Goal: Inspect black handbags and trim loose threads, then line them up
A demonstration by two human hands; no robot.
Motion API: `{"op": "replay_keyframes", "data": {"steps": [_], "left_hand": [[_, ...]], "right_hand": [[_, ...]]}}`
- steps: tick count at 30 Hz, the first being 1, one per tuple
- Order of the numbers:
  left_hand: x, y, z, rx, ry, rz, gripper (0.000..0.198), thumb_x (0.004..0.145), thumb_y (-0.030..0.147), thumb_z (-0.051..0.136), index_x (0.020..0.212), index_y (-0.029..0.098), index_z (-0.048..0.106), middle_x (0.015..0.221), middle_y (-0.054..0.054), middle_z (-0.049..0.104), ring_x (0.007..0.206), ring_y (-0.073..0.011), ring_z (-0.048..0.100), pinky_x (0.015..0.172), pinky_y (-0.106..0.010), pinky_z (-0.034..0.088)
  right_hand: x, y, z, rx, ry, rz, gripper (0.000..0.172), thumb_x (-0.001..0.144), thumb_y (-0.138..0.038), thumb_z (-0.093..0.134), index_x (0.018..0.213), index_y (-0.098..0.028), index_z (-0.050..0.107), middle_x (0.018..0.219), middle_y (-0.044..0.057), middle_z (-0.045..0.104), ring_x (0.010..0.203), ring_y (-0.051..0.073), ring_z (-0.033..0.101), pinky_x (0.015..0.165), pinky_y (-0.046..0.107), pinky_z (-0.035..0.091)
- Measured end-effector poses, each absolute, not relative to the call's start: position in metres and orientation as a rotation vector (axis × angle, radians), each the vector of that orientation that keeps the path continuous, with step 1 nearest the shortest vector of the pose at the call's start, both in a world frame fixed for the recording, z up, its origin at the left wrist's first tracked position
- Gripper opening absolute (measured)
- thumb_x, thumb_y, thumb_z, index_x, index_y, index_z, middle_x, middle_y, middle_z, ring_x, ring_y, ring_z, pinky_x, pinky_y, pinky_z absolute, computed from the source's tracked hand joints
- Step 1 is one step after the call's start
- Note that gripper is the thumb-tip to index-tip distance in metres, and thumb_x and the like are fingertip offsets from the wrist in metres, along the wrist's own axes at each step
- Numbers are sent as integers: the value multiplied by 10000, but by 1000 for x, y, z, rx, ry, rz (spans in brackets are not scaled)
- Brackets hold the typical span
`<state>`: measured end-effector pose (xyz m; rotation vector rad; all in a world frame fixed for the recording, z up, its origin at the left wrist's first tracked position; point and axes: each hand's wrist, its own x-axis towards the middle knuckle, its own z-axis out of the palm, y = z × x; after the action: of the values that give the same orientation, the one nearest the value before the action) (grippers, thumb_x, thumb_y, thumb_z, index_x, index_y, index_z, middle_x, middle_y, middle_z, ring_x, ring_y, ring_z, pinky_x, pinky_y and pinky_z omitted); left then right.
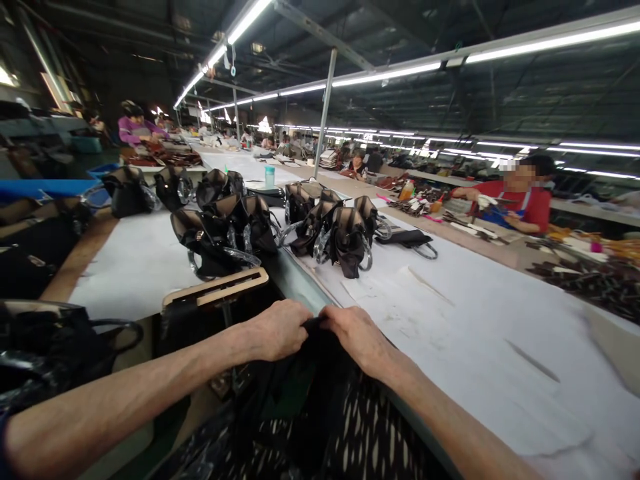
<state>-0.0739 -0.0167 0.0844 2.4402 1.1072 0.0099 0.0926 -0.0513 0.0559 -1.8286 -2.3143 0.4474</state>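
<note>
My left hand (274,331) and my right hand (356,337) sit close together just below the table edge. Both are closed, pinching the top of a black piece (316,350) that looks like a bag or a bag part held against my lap. Its shape below the fingers is dark and hard to read. A wooden jig with slots (219,288) stands just beyond my left hand. Further out, several black and tan handbags (345,240) with clear-wrapped handles stand on the white-covered table (450,313).
More handbags (216,237) cluster at the centre left, and another black bag (55,347) lies at my left. A teal cup (269,177) stands far back. A person in a red top (520,200) works at the right bench; another in purple (135,128) sits far left.
</note>
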Motion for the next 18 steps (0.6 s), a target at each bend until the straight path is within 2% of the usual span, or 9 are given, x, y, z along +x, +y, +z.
{"op": "replay_keyframes", "data": {"steps": [3,9,18], "left_hand": [[-82,-15,83,2318,1033,44,187,668,184,424,629,156,605,607,-17,595,561,-149,529,486,-215,340],[-94,-14,83,2037,958,41,170,643,211,424,648,156,585,554,23,504,497,-113,443,408,-194,267],[-100,-28,61,1792,897,-34,134,637,220,439,650,150,553,545,35,451,464,-91,375,414,-191,260]], "right_hand": [[102,-49,53,-1817,-2338,351,257,890,-359,401,853,-210,608,744,28,649,766,173,587,649,242,336],[123,-45,43,-1869,-2333,337,358,886,-399,375,716,-192,612,663,30,614,692,172,563,616,248,330],[119,-51,33,-1845,-2345,635,248,818,-320,470,687,-177,624,633,21,581,675,170,547,593,253,322]]}}
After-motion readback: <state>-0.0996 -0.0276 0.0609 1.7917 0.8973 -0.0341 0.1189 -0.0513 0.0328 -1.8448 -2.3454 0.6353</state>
